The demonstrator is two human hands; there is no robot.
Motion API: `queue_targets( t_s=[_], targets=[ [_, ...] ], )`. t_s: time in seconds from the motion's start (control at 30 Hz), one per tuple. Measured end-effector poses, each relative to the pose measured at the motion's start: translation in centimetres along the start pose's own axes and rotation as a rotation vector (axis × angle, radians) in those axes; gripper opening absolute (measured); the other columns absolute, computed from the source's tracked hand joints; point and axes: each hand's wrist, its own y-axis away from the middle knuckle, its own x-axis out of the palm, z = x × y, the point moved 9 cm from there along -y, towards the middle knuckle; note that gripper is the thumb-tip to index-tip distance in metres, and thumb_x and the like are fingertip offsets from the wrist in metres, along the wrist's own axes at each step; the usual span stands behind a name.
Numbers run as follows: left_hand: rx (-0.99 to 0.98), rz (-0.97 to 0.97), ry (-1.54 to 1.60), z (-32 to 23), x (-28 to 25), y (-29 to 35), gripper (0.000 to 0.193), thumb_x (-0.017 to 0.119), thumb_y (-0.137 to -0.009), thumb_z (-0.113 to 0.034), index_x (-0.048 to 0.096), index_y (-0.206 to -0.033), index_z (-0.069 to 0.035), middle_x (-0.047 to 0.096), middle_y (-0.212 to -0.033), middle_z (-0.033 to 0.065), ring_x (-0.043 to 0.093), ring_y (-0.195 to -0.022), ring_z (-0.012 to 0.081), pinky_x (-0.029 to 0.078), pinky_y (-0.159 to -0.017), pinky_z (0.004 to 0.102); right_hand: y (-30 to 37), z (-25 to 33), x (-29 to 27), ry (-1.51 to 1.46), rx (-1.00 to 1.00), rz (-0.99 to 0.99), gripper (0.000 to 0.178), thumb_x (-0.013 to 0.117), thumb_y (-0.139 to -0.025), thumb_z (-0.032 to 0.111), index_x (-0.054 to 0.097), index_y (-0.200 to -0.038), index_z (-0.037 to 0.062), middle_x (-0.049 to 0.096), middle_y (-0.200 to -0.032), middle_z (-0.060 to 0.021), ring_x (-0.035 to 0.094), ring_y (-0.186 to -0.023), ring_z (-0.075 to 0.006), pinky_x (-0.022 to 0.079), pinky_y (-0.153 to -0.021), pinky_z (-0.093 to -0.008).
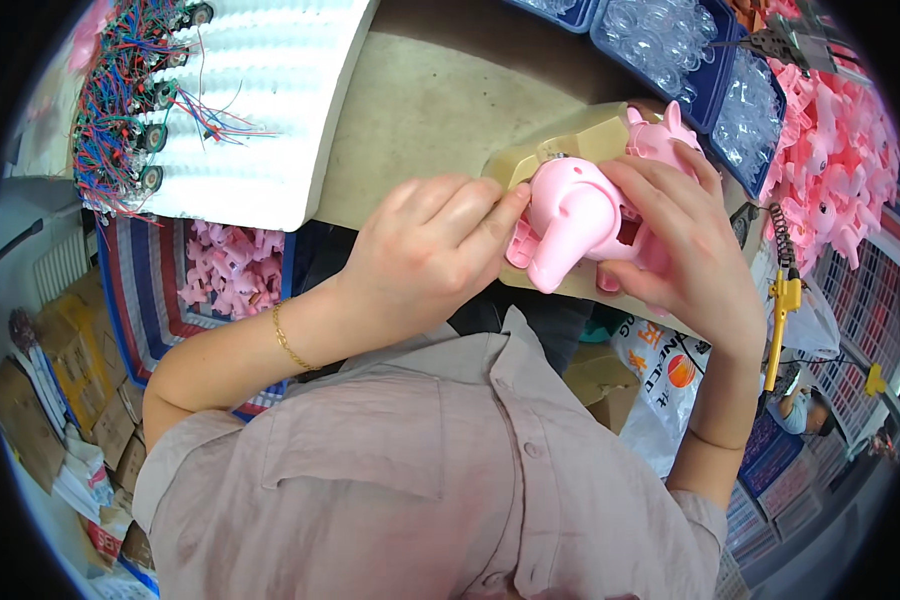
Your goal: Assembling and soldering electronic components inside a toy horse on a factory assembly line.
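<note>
A pink plastic toy animal body [575,215] with a long trunk-like piece toward me is between my hands, over a beige block-shaped fixture [510,155] at the table's near edge. My right hand [690,230] is wrapped round its right side, thumb below and fingers over the top. My left hand [435,245], wearing a gold bracelet, is closed, its fingertips pinched against the toy's left edge; whether they hold a small part is hidden. Behind the right fingers shows a pink piece with two pointed ears [660,135]. A dark opening shows in the toy's side.
A white foam tray [260,100] with wired round parts [152,138] lies at left. Blue bins [598,30] of clear plastic parts [660,45] stand at the back right, beside heaped pink parts [835,150]. A yellow tool [783,310] hangs at right; a bin of pink pieces [232,265] stands lower left.
</note>
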Motion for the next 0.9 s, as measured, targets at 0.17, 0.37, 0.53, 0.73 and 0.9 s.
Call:
queue_targets(
  t_s=[0.17,0.37,0.53,0.73,0.9],
  targets=[
    [-0.112,-0.001,0.386,0.6,-1.3,-5.3,0.031,0.071,-0.076,-0.011,0.062,-0.105,-0.004,0.058,-0.107,0.0132,0.059,-0.089,0.0290,0.048,-0.076,0.0348,0.3,-0.4,-0.8,-0.051,0.055,-0.031,0.058,0.074,-0.065,0.021,0.057,-0.117,0.0025,0.060,-0.112,-0.0148,0.055,-0.110,-0.0304,0.028,-0.108,-0.0476],
    [0.083,0.206,0.378,-4.0,1.2,-8.6,0.063,0.074,-0.075,-0.019,0.043,-0.128,-0.005,0.057,-0.110,0.0168,0.061,-0.093,0.0344,0.050,-0.076,0.0391,2.4,-0.4,-2.1,-0.141,-0.059,-0.338,0.036,0.072,-0.069,0.014,0.061,-0.101,0.0013,0.062,-0.095,-0.0102,0.058,-0.100,-0.0290,0.026,-0.109,-0.0463],
    [0.213,0.539,0.106,-5.7,3.3,-9.4,0.078,0.076,-0.072,-0.028,0.041,-0.140,-0.013,0.064,-0.099,0.0103,0.063,-0.077,0.0282,0.051,-0.069,0.0354,12.7,-5.1,1.5,-0.754,0.688,-0.408,0.024,0.057,-0.092,0.020,0.059,-0.102,-0.0013,0.064,-0.083,-0.0093,0.062,-0.073,-0.0137,0.049,-0.066,-0.0273],
    [0.252,0.607,-0.066,-6.4,4.0,-9.5,0.066,0.075,-0.071,-0.030,0.053,-0.132,-0.017,0.065,-0.103,0.0075,0.063,-0.077,0.0263,0.052,-0.067,0.0341,10.9,-1.9,8.8,-1.768,0.827,-0.312,0.026,0.052,-0.097,0.026,0.059,-0.097,0.0009,0.058,-0.065,-0.0016,0.050,-0.051,-0.0059,0.039,-0.048,-0.0196],
    [0.193,0.656,-0.142,-6.6,4.3,-9.8,0.067,0.076,-0.069,-0.029,0.054,-0.131,-0.017,0.065,-0.107,0.0085,0.064,-0.080,0.0259,0.052,-0.067,0.0351,10.3,0.1,9.9,-1.888,0.729,-0.415,0.022,0.053,-0.097,0.022,0.059,-0.091,0.0020,0.056,-0.064,0.0003,0.050,-0.052,-0.0055,0.039,-0.048,-0.0189]
  ],
)
